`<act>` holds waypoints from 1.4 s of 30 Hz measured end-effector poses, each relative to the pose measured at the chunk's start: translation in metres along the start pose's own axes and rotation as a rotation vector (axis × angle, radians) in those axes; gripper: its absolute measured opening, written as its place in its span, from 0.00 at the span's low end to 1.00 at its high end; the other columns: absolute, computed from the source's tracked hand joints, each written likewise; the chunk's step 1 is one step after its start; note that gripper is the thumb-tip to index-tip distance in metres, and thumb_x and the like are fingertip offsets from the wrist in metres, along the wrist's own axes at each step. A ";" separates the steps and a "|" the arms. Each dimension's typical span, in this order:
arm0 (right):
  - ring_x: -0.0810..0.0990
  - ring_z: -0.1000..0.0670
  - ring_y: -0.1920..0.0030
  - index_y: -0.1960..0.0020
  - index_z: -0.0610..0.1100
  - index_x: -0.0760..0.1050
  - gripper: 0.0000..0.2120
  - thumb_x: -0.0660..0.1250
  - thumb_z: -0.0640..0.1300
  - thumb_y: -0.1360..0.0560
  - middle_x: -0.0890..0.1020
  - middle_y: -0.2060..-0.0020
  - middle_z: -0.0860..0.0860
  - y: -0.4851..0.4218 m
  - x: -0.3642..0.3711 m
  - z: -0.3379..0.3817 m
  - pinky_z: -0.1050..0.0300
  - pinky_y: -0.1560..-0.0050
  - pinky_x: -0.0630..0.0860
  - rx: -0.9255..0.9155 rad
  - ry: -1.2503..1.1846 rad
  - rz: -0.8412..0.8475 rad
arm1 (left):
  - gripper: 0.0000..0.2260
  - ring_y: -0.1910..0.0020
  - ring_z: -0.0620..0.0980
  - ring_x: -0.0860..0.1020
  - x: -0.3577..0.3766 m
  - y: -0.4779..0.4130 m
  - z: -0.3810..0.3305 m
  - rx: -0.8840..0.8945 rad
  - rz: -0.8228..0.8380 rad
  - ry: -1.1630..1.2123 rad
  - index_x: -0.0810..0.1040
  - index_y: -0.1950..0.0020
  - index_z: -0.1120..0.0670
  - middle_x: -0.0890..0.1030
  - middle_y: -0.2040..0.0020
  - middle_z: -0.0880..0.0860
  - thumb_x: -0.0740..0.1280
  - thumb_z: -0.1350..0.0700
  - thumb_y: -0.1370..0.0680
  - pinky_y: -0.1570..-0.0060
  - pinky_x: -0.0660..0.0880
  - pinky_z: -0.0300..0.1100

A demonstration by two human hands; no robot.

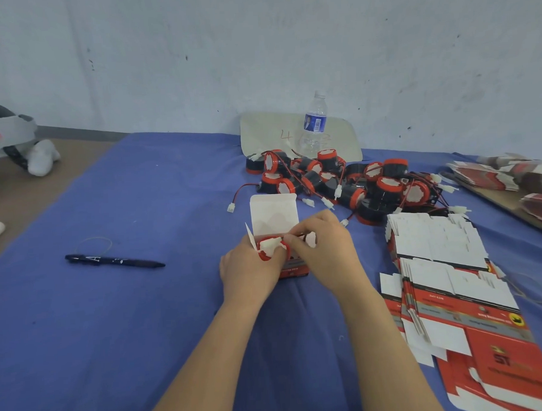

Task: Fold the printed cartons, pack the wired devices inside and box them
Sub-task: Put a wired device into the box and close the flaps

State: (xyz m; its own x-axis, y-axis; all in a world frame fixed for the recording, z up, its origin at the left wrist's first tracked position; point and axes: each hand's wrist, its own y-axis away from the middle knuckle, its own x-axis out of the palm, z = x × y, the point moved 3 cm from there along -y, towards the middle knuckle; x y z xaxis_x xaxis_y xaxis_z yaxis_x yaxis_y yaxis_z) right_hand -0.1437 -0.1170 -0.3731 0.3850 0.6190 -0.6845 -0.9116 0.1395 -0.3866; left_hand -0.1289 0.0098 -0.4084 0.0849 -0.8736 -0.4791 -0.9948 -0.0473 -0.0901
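Note:
An upright printed carton (pixel 275 219) stands in the middle of the blue table with its white lid flap raised. A red wired device (pixel 271 246) sits in its open top, white connector on it. My left hand (pixel 250 268) grips the carton's left side. My right hand (pixel 324 249) pinches the device's wire at the carton mouth. A heap of red and black wired devices (pixel 349 180) lies behind. Flat printed cartons (pixel 447 278) are stacked at the right.
A black pen (pixel 113 261) lies at the left on the blue cloth (pixel 113 321). A water bottle (pixel 314 125) stands at the back before a pale board (pixel 260 128). More flat cartons (pixel 507 173) sit on a board at the far right.

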 end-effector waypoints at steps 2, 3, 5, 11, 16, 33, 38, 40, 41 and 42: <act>0.71 0.64 0.60 0.59 0.51 0.77 0.05 0.69 0.46 0.25 0.70 0.59 0.60 0.000 -0.002 0.000 0.78 0.60 0.65 0.014 0.015 -0.036 | 0.06 0.48 0.54 0.79 0.000 0.000 0.000 -0.003 -0.002 -0.010 0.70 0.52 0.46 0.82 0.50 0.50 0.65 0.47 0.24 0.43 0.74 0.51; 0.71 0.63 0.61 0.61 0.50 0.76 0.06 0.68 0.46 0.25 0.72 0.60 0.59 0.000 -0.003 -0.001 0.78 0.61 0.65 0.024 0.021 -0.048 | 0.07 0.48 0.55 0.78 0.000 -0.001 0.001 -0.005 -0.002 -0.014 0.71 0.51 0.47 0.82 0.50 0.50 0.65 0.47 0.24 0.43 0.74 0.51; 0.73 0.58 0.64 0.64 0.51 0.72 0.10 0.67 0.43 0.25 0.75 0.65 0.57 0.000 -0.006 -0.004 0.75 0.64 0.67 0.055 0.008 -0.074 | 0.10 0.47 0.55 0.78 0.001 -0.002 0.002 -0.008 0.004 -0.023 0.73 0.47 0.50 0.81 0.49 0.51 0.65 0.47 0.24 0.42 0.74 0.52; 0.73 0.54 0.70 0.35 0.49 0.67 0.20 0.63 0.37 0.24 0.78 0.69 0.48 0.003 -0.001 -0.005 0.68 0.73 0.69 0.180 -0.247 -0.030 | 0.14 0.46 0.56 0.78 0.003 -0.003 0.003 -0.002 -0.001 -0.044 0.74 0.43 0.52 0.81 0.47 0.52 0.65 0.46 0.24 0.42 0.74 0.52; 0.79 0.59 0.70 0.29 0.53 0.65 0.25 0.61 0.36 0.23 0.81 0.68 0.49 -0.001 0.004 -0.007 0.70 0.70 0.73 0.227 -0.322 -0.009 | 0.16 0.46 0.55 0.77 0.003 -0.003 0.003 0.004 -0.016 -0.060 0.74 0.41 0.54 0.80 0.47 0.52 0.65 0.46 0.24 0.41 0.73 0.52; 0.69 0.46 0.56 0.59 0.47 0.63 0.14 0.69 0.48 0.25 0.69 0.66 0.54 0.001 0.009 -0.015 0.51 0.60 0.69 0.199 0.124 -0.261 | 0.15 0.47 0.55 0.78 0.004 -0.003 0.003 0.018 -0.022 -0.081 0.75 0.43 0.53 0.81 0.49 0.52 0.64 0.45 0.24 0.44 0.74 0.51; 0.68 0.47 0.60 0.60 0.47 0.62 0.12 0.66 0.43 0.27 0.68 0.68 0.54 0.002 0.003 -0.014 0.52 0.60 0.65 0.239 0.179 -0.278 | 0.14 0.48 0.54 0.78 0.004 -0.002 0.004 0.032 -0.023 -0.081 0.75 0.45 0.52 0.81 0.50 0.51 0.65 0.45 0.24 0.44 0.75 0.51; 0.70 0.45 0.61 0.60 0.46 0.61 0.11 0.65 0.41 0.27 0.68 0.69 0.53 0.002 0.003 -0.010 0.52 0.62 0.64 0.233 0.171 -0.287 | 0.11 0.49 0.54 0.78 0.005 -0.002 0.003 0.049 -0.024 -0.083 0.74 0.48 0.50 0.80 0.53 0.49 0.65 0.45 0.24 0.45 0.75 0.50; 0.69 0.45 0.62 0.60 0.45 0.61 0.11 0.64 0.40 0.27 0.68 0.70 0.52 0.002 0.005 -0.008 0.52 0.62 0.63 0.214 0.185 -0.283 | 0.10 0.50 0.54 0.78 0.006 -0.002 0.003 0.056 -0.026 -0.086 0.73 0.49 0.49 0.80 0.54 0.49 0.65 0.45 0.24 0.45 0.75 0.50; 0.69 0.45 0.63 0.60 0.45 0.62 0.09 0.63 0.39 0.27 0.68 0.70 0.52 0.003 0.006 -0.006 0.52 0.61 0.62 0.191 0.203 -0.281 | 0.10 0.50 0.54 0.78 0.006 -0.001 0.002 0.058 -0.025 -0.090 0.73 0.49 0.49 0.80 0.53 0.50 0.65 0.45 0.24 0.45 0.75 0.51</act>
State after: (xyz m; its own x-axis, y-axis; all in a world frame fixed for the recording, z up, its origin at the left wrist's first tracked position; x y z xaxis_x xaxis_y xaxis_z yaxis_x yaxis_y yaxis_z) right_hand -0.1431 -0.1177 -0.3817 0.6263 0.3737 -0.6842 -0.7699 0.4344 -0.4675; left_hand -0.1268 0.0055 -0.4136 0.1172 -0.8256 -0.5520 -0.9875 -0.0381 -0.1527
